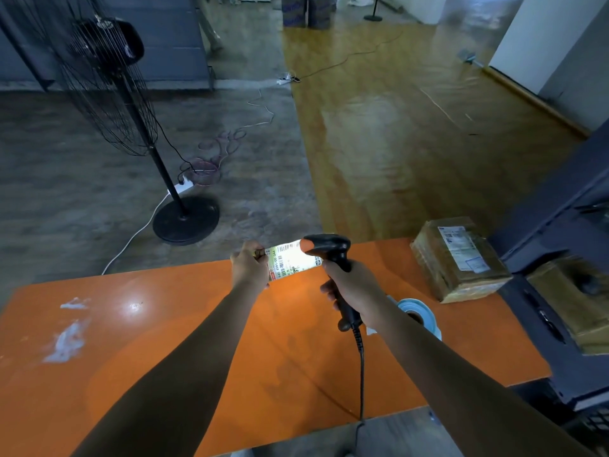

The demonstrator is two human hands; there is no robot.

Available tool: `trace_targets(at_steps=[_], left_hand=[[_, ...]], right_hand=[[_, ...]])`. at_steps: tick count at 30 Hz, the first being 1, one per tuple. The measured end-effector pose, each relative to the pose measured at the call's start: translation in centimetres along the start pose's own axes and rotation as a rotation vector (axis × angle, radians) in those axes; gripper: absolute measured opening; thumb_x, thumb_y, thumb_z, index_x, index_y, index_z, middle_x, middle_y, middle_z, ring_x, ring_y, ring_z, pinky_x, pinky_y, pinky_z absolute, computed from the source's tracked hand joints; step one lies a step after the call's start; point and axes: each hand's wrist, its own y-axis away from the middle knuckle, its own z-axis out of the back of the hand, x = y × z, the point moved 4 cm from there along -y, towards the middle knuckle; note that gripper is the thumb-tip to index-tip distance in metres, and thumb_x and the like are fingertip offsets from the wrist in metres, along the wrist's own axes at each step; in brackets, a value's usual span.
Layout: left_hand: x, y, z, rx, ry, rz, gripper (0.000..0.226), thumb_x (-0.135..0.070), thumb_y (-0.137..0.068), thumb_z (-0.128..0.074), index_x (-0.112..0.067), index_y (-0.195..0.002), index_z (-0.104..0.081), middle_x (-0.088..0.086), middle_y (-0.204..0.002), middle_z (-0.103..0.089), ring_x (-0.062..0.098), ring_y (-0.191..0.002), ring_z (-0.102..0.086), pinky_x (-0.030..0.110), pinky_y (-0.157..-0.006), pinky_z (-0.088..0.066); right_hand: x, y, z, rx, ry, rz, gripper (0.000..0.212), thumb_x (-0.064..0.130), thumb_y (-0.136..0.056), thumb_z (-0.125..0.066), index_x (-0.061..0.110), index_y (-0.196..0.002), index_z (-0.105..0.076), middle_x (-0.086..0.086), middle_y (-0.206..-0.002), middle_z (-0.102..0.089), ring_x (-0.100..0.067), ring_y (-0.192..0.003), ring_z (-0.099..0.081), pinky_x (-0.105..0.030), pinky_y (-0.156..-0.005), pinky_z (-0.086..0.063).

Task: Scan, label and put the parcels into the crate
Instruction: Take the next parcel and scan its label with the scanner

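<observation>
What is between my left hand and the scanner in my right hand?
A barcoded label, pinched by the left hand and lit by the scanner that the right hand grips, as the head view shows.

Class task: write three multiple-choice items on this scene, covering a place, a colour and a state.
1. Where is the brown parcel relative to the table? A underneath; B on its far right part; C at its near left corner.
2. What colour is the table top? A orange; B green; C white.
3. What does the right hand do? A rests flat; B points; C grips the scanner.
Answers: B, it sits on the table near the rack; A, the top is orange; C, fingers curl round the scanner's handle, aimed at the slip the left hand pinches.
</observation>
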Motion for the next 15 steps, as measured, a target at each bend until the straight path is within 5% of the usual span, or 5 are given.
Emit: trace_targets(at_steps=[12, 15], left_hand=[[0.5, 0.1, -1.4, 0.039, 0.023, 0.048, 0.013, -0.013, -0.097, -0.054, -0.02, -0.108, -0.055, 0.007, -0.119, -0.04, 0.024, -0.076, -0.055, 0.035, -0.046, -0.057], [0.4, 0.2, -2.1, 0.104, 0.014, 0.031, 0.022, -0.012, -0.096, -0.053, -0.013, -0.118, -0.057, 0.001, -0.093, -0.05, 0.035, -0.093, -0.063, 0.043, -0.061, -0.06]], right_hand=[[-0.4, -0.1, 1.4, -0.043, 0.01, -0.001, 0.022, 0.031, -0.09, -0.059, 0.013, -0.101, -0.062, -0.006, -0.067, -0.069, -0.014, -0.047, -0.054, -0.026, -0.044, -0.045], [-0.7, -0.4, 2.5, -0.108, 0.036, -0.011, 0.023, 0.032, -0.089, -0.059, 0.011, -0.096, -0.063, -0.006, -0.066, -0.068, -0.015, -0.048, -0.054, -0.027, -0.046, -0.046]])
